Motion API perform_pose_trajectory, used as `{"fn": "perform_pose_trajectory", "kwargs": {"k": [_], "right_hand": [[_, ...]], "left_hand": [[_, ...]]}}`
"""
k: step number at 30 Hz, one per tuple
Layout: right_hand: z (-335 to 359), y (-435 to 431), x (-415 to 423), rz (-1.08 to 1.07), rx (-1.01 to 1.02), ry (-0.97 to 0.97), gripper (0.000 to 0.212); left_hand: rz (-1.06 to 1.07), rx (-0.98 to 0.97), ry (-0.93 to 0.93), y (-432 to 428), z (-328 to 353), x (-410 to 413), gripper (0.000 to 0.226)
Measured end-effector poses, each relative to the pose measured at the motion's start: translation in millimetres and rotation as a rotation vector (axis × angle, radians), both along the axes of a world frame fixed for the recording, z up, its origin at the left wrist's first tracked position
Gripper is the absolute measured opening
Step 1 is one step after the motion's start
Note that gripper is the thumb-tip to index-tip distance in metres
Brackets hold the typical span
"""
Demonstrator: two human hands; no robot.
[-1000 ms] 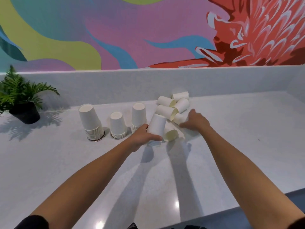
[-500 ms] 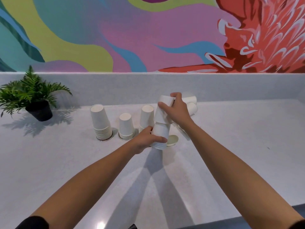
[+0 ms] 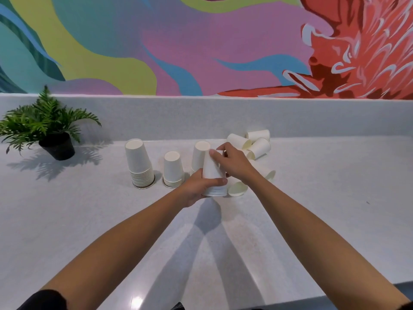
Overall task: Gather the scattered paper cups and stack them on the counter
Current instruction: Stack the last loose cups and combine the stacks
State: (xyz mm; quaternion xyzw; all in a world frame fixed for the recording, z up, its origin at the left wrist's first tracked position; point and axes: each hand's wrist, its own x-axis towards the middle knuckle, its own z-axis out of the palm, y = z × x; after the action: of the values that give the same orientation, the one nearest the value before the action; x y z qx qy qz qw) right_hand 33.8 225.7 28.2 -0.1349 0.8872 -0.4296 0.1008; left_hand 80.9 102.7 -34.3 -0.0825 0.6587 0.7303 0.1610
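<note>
An upside-down stack of white paper cups (image 3: pixel 211 175) stands on the white counter (image 3: pixel 312 198). My left hand (image 3: pixel 196 186) grips its lower part. My right hand (image 3: pixel 232 162) holds the top cup of that stack from above, fingers curled over it. Behind it stands another inverted stack (image 3: pixel 200 153). Further left are a short stack (image 3: pixel 172 168) and a tall stack (image 3: pixel 139 165). Loose cups lie on their sides to the right: a pile (image 3: pixel 257 143) near the back ledge and others (image 3: pixel 238 189) beside the held stack, partly hidden by my right wrist.
A potted fern (image 3: pixel 48 128) in a black pot sits at the back left of the counter. A raised ledge (image 3: pixel 201 117) runs along the back under a colourful mural. The counter's front edge (image 3: pixel 335 296) lies at lower right.
My right hand lifted a loose cup from the pile and brought it down over the stack that my left hand holds. The view shifted slightly.
</note>
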Motion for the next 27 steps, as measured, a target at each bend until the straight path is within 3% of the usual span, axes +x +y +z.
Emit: {"fn": "perform_pose_trajectory", "kwargs": {"k": [3, 5, 9, 14, 23, 25, 27], "right_hand": [[-3.3, 4.2, -6.4, -0.120, -0.072, 0.014, 0.040], [-9.9, 11.0, -16.3, -0.229, -0.013, 0.090, 0.040], [-36.0, 27.9, -34.8, -0.229, 0.426, 0.249, 0.045], [-74.7, 35.8, -44.6, -0.104, 0.703, 0.090, 0.067], [-93.8, 43.3, -45.5, -0.126, 0.726, -0.026, 0.099], [-82.1, 45.6, -44.3, -0.217, 0.577, -0.046, 0.097], [-62.3, 45.9, -45.0, -0.340, 0.233, -0.106, 0.085]], "left_hand": [[-0.011, -0.050, 0.025, -4.4, 3.9, -2.1, 0.057], [0.000, -0.071, 0.030, -8.8, 6.4, -4.6, 0.068], [-0.010, -0.090, 0.033, -19.0, 3.1, -8.1, 0.098], [-0.062, -0.140, 0.019, -26.7, -1.9, -10.4, 0.098], [-0.120, -0.196, -0.015, -32.2, -3.2, -9.2, 0.091], [-0.107, -0.196, -0.017, -31.7, -4.2, -7.3, 0.087], [-0.085, -0.184, -0.018, -30.8, -3.9, -4.5, 0.087]]}}
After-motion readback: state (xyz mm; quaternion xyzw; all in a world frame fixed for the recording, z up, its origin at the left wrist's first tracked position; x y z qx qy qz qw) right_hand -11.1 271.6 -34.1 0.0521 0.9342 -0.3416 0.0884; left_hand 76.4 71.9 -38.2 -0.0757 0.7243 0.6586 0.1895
